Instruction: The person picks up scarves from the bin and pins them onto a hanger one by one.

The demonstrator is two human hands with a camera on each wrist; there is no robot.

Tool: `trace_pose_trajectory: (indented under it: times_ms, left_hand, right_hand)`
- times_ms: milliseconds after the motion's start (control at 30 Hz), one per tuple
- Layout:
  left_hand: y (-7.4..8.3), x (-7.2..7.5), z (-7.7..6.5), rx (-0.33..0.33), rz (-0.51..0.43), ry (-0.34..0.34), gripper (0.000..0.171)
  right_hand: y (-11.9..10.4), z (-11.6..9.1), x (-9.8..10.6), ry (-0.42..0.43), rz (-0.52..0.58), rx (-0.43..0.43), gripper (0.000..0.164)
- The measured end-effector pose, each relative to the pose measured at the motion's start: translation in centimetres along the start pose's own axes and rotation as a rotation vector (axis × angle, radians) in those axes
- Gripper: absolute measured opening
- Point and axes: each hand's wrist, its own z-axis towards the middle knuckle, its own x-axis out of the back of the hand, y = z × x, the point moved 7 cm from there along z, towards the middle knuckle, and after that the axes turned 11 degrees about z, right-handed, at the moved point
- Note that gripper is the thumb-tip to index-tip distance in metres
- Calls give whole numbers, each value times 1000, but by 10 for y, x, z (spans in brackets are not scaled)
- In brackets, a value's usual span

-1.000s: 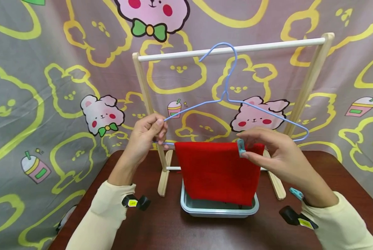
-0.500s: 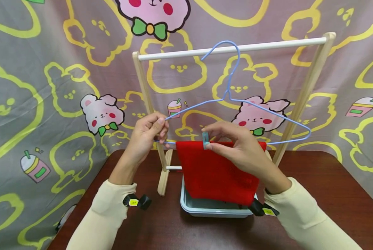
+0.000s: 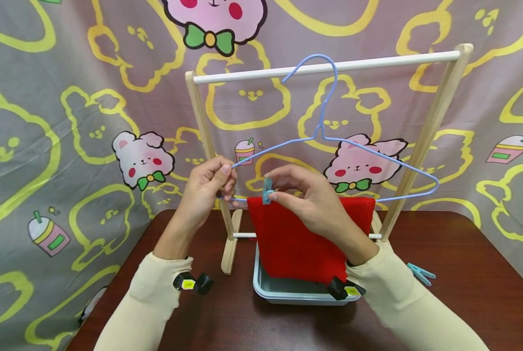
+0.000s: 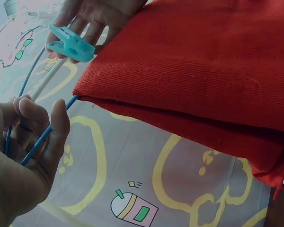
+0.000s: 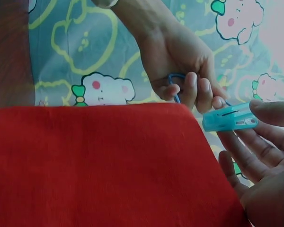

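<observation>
My left hand (image 3: 210, 183) grips the left end of a blue wire hanger (image 3: 283, 145), fingers curled round it. A red cloth (image 3: 296, 239) hangs folded over the hanger's bottom bar; its folded edge shows in the left wrist view. Between thumb and fingers, my right hand (image 3: 307, 200) pinches a teal clothespin (image 3: 267, 191) near the cloth's upper left corner. In the right wrist view the clothespin (image 5: 230, 117) lies just beside the cloth's corner, close to the left hand. I cannot tell whether it touches the cloth.
A drying rack with a white top rod (image 3: 388, 63) and wooden posts stands behind the hanger. Under the cloth sits a pale blue basin (image 3: 305, 296). Another teal clothespin (image 3: 421, 274) lies on the brown table (image 3: 226, 317), to the right. A patterned curtain hangs behind.
My right hand has carried the clothespin leftward along the cloth's top edge, from the right corner to the left one. The left hand and hanger have barely moved.
</observation>
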Motion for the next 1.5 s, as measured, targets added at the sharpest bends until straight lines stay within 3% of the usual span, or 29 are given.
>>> trace_pose_trajectory:
  times_ms: [400,700,1500]
  left_hand:
    - [1,-2,0,3,-1,2,29]
    - [2,-4,-1,10,8,15,30]
    - [6,-11,-3,-34,-1,25,30]
  right_hand:
    - [0,7,-9,36,18,68,17]
    - [4,10,-13,61,66,23,10]
    - [9,13,-18,66,-36,10,9]
